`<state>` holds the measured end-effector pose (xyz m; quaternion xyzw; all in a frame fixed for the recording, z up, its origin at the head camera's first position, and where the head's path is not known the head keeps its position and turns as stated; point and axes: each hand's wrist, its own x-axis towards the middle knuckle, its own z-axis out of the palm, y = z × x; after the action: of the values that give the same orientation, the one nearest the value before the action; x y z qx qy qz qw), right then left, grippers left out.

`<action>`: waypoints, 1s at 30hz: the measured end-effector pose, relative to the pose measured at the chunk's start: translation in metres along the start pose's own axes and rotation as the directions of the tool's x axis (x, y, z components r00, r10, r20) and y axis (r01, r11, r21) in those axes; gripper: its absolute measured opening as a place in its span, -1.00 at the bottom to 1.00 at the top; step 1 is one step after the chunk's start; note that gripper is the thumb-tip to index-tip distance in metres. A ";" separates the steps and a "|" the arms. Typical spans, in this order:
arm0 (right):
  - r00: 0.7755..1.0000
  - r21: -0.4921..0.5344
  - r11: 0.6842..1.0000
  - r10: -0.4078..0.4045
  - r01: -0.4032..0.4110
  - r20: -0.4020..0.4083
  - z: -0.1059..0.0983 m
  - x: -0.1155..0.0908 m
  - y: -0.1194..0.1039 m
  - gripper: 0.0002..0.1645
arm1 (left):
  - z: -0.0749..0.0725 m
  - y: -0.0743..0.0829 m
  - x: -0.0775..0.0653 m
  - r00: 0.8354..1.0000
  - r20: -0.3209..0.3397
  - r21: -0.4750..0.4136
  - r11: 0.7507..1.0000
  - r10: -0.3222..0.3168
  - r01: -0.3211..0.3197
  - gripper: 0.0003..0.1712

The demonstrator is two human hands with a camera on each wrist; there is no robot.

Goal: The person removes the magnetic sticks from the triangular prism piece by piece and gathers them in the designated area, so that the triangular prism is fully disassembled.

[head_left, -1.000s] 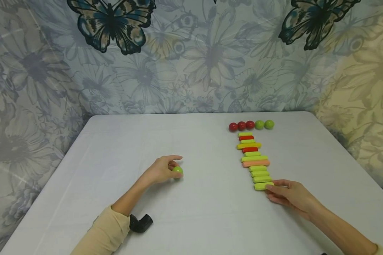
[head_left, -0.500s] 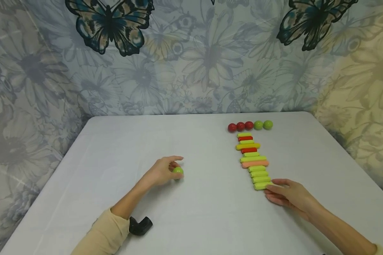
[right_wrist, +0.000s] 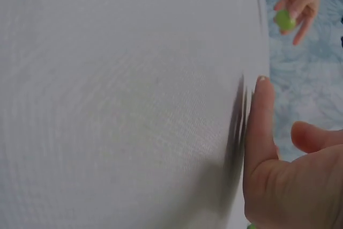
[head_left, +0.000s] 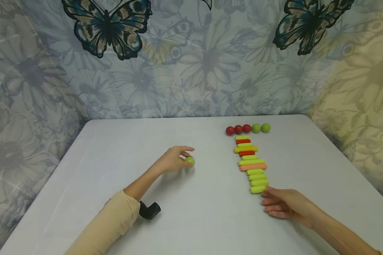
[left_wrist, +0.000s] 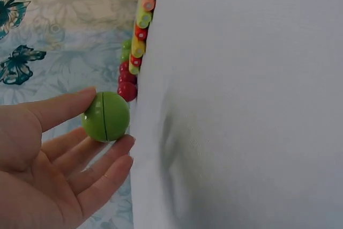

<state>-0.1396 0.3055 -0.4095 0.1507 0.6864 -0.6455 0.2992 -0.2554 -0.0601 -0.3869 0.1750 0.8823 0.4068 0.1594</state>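
My left hand [head_left: 173,159] pinches a glossy green ball [left_wrist: 105,116] between thumb and fingers, just above the white table. A thin seam runs round the ball in the left wrist view. My right hand [head_left: 290,203] is at the near end of a column of short sticks, a fingertip right at the end of the nearest lime-green stick [head_left: 257,190]. In the right wrist view its fingers [right_wrist: 261,116] reach out nearly straight and the thumb stands apart, with nothing showing between them. The column includes red sticks [head_left: 247,153], a yellow stick [head_left: 245,149] and an orange stick [head_left: 253,167].
Beyond the column, a row of balls lies near the back edge of the table [head_left: 131,141]: red balls [head_left: 238,129] on the left, green balls [head_left: 260,128] on the right. A black wrist mount [head_left: 150,210] is beside the left sleeve. Patterned wall covering rises behind.
My left hand has moved right and toward the back with the green ball. My right hand has drawn slightly toward me, its fingers lower beside the nearest stick.
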 end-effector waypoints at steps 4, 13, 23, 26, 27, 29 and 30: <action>0.990 0.024 1.000 -0.022 0.019 0.137 0.000 0.000 0.003 -0.43 | 0.003 0.004 0.027 1.000 0.020 -0.010 1.000 0.005 -0.005 -0.35; 0.915 0.174 0.985 -0.078 0.009 0.395 0.003 0.004 0.008 -0.54 | 0.014 0.019 0.072 1.000 -0.024 -0.022 1.000 0.002 -0.002 -0.37; 0.929 0.221 0.975 -0.088 0.007 0.360 -0.003 0.002 0.007 -0.61 | 0.023 0.028 0.105 0.993 -0.118 -0.102 0.995 -0.012 0.000 -0.38; 0.934 0.226 0.974 -0.087 0.007 0.346 -0.004 0.002 0.007 -0.62 | 0.028 0.030 0.116 0.983 -0.181 -0.135 0.991 -0.011 -0.014 -0.35; 0.935 0.226 0.974 -0.087 0.007 0.344 -0.005 0.002 0.007 -0.62 | 0.031 0.030 0.121 0.979 -0.202 -0.145 0.989 -0.009 -0.021 -0.34; 0.935 0.225 0.974 -0.087 0.008 0.343 -0.006 0.003 0.008 -0.61 | 0.037 0.030 0.129 0.970 -0.243 -0.164 0.986 -0.005 -0.036 -0.32; 0.934 0.221 0.975 -0.087 0.009 0.345 -0.006 0.003 0.008 -0.61 | 0.040 0.031 0.133 0.967 -0.256 -0.176 0.984 -0.007 -0.040 -0.31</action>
<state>-0.1383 0.3119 -0.4181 0.0471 0.5510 -0.7398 0.3834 -0.3509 0.0432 -0.4063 0.1132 0.8536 0.5054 0.0562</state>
